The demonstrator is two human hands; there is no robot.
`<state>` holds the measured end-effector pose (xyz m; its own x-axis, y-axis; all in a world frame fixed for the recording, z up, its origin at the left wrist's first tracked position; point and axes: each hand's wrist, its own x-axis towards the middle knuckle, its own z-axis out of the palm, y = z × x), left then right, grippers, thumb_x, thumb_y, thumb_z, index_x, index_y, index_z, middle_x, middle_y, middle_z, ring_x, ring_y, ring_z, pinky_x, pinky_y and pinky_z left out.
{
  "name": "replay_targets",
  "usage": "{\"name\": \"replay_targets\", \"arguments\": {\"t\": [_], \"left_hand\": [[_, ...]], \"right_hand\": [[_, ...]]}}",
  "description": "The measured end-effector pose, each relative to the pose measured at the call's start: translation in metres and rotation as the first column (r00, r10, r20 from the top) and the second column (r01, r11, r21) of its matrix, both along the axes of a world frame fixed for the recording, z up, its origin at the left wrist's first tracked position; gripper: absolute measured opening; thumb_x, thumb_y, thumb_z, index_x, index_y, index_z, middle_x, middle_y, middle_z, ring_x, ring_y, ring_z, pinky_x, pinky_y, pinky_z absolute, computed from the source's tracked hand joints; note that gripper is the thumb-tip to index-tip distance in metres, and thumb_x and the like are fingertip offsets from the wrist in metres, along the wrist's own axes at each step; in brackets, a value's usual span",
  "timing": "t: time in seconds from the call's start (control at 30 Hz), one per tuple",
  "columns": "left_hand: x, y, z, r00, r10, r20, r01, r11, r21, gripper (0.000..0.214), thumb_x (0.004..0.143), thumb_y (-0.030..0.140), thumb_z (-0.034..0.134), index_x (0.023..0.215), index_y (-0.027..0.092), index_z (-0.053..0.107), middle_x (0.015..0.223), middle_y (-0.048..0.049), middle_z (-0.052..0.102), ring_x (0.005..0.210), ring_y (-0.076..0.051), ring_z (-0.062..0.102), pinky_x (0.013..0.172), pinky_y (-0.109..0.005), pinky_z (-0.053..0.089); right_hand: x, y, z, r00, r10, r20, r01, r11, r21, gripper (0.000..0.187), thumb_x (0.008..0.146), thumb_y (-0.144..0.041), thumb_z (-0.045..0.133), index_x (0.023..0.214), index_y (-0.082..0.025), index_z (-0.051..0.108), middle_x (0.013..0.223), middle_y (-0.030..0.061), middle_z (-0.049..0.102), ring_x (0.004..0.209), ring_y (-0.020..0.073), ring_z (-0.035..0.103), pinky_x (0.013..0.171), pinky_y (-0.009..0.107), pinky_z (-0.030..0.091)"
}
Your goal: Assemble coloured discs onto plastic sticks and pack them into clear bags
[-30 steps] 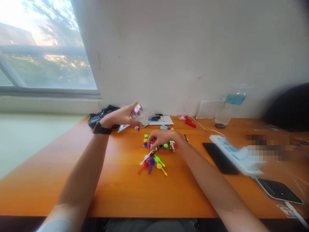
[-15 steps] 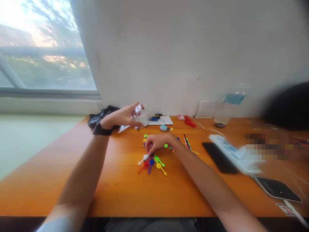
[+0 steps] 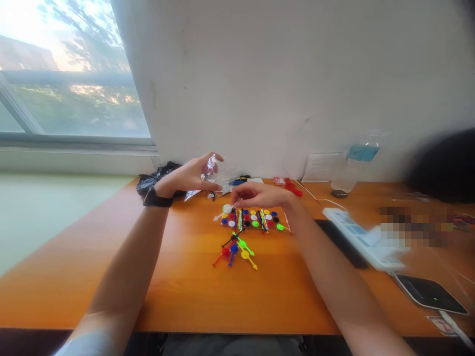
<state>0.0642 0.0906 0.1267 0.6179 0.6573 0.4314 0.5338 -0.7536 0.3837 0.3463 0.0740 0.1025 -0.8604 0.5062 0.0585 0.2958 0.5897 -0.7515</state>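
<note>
My right hand point(image 3: 256, 194) pinches a white arrow spinner point(image 3: 226, 209), raised above the back of the desk with its tip pointing left. My left hand point(image 3: 196, 173), with a black band at the wrist, curls its thumb and fingers around a crinkled clear plastic bag point(image 3: 227, 170). Below the right hand, round discs and thin sticks in several colours lie in a patterned row point(image 3: 256, 224). Nearer to me is a fanned pile of arrow spinners: black point(image 3: 229, 241), green point(image 3: 243, 244), red point(image 3: 225, 253), blue point(image 3: 233, 249) and yellow point(image 3: 245, 255).
A black plastic bag point(image 3: 158, 177) is at the back left. Red items point(image 3: 293, 187) lie near the wall. To the right are a dark flat slab point(image 3: 339, 242), a white power strip point(image 3: 356, 235), a bottle point(image 3: 345, 175) and a black pad point(image 3: 430, 292). A person's dark head shows far right.
My right hand has lifted the white arrow spinner off the fanned pile and carried it up and away from me. My left hand stays nearly where it was, with the bag.
</note>
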Motion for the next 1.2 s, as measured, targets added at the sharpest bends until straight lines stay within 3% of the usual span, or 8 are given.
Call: {"name": "replay_targets", "arguments": {"t": [0.1, 0.2, 0.3, 0.4, 0.67, 0.93, 1.07, 1.2], "left_hand": [[0.002, -0.001, 0.0, 0.999, 0.025, -0.041, -0.025, 1.0, -0.008, 0.086, 0.069, 0.056, 0.088, 0.141, 0.025, 0.052, 0.112, -0.0073, 0.068, 0.096, -0.025, 0.067, 0.083, -0.038, 0.054], [0.008, -0.005, -0.001, 0.997, 0.038, -0.071, -0.04, 0.999, -0.028, 0.088, 0.068, 0.054, 0.088, 0.143, 0.024, 0.052, 0.113, -0.0082, 0.069, 0.098, -0.026, 0.067, 0.085, -0.038, 0.054], [0.017, -0.008, -0.002, 0.996, 0.0, -0.09, -0.005, 0.998, -0.057, 0.084, 0.07, 0.05, 0.087, 0.142, 0.024, 0.053, 0.111, -0.0074, 0.069, 0.094, -0.025, 0.068, 0.081, -0.037, 0.054], [0.027, -0.01, -0.005, 0.992, -0.07, -0.109, 0.062, 0.996, -0.071, 0.083, 0.071, 0.048, 0.086, 0.143, 0.026, 0.052, 0.111, -0.0061, 0.069, 0.092, -0.025, 0.067, 0.08, -0.037, 0.053], [0.049, -0.021, -0.008, 0.977, -0.201, -0.074, 0.193, 0.976, -0.103, 0.073, 0.073, 0.043, 0.085, 0.137, 0.026, 0.055, 0.106, -0.0035, 0.071, 0.088, -0.023, 0.066, 0.074, -0.035, 0.052], [0.054, -0.022, -0.012, 0.967, -0.254, 0.004, 0.254, 0.965, -0.073, 0.062, 0.077, 0.044, 0.082, 0.132, 0.026, 0.06, 0.105, -0.0045, 0.072, 0.085, -0.021, 0.066, 0.07, -0.033, 0.052], [0.055, -0.023, -0.011, 0.968, -0.25, 0.036, 0.251, 0.967, -0.05, 0.053, 0.079, 0.04, 0.079, 0.126, 0.024, 0.061, 0.103, -0.0041, 0.071, 0.083, -0.02, 0.064, 0.071, -0.033, 0.052], [0.058, -0.022, -0.012, 0.974, -0.217, 0.068, 0.213, 0.975, 0.061, 0.056, 0.081, 0.04, 0.077, 0.131, 0.024, 0.058, 0.108, -0.0054, 0.069, 0.091, -0.022, 0.064, 0.081, -0.036, 0.053]], "right_hand": [[0.013, -0.024, 0.029, 0.991, -0.075, -0.114, 0.074, 0.997, -0.007, 0.026, 0.091, -0.042, 0.077, 0.097, -0.016, 0.074, 0.09, 0.0043, 0.072, 0.079, 0.0144, 0.062, 0.069, 0.026, 0.048], [0.022, -0.044, 0.049, 0.89, -0.252, -0.38, 0.288, 0.957, 0.041, 0.025, 0.086, -0.041, 0.083, 0.094, -0.018, 0.078, 0.085, 0.0044, 0.072, 0.077, 0.0161, 0.064, 0.068, 0.029, 0.05], [0.026, -0.052, 0.056, 0.771, -0.357, -0.528, 0.468, 0.879, 0.089, 0.025, 0.082, -0.04, 0.086, 0.094, -0.019, 0.08, 0.081, 0.005, 0.072, 0.075, 0.018, 0.065, 0.063, 0.031, 0.051], [0.029, -0.05, 0.056, 0.76, -0.41, -0.505, 0.544, 0.826, 0.148, 0.024, 0.082, -0.04, 0.085, 0.093, -0.019, 0.082, 0.082, 0.0061, 0.074, 0.076, 0.0194, 0.066, 0.063, 0.032, 0.053], [0.031, -0.044, 0.052, 0.872, -0.44, -0.215, 0.487, 0.825, 0.287, 0.02, 0.09, -0.036, 0.073, 0.098, -0.021, 0.084, 0.084, 0.0048, 0.077, 0.077, 0.0193, 0.067, 0.064, 0.03, 0.048], [0.037, -0.042, 0.05, 0.918, -0.375, -0.13, 0.397, 0.875, 0.279, 0.022, 0.09, -0.035, 0.071, 0.103, -0.022, 0.083, 0.082, 0.0054, 0.075, 0.071, 0.0185, 0.064, 0.056, 0.028, 0.046], [0.034, -0.049, 0.054, 0.91, -0.388, -0.147, 0.415, 0.857, 0.307, 0.022, 0.091, -0.038, 0.07, 0.1, -0.022, 0.082, 0.077, 0.0037, 0.072, 0.066, 0.0155, 0.058, 0.055, 0.028, 0.043], [0.029, -0.057, 0.059, 0.852, -0.471, -0.23, 0.523, 0.793, 0.313, 0.023, 0.091, -0.041, 0.072, 0.096, -0.02, 0.082, 0.073, 0.0035, 0.07, 0.06, 0.0132, 0.054, 0.051, 0.027, 0.037]]}}
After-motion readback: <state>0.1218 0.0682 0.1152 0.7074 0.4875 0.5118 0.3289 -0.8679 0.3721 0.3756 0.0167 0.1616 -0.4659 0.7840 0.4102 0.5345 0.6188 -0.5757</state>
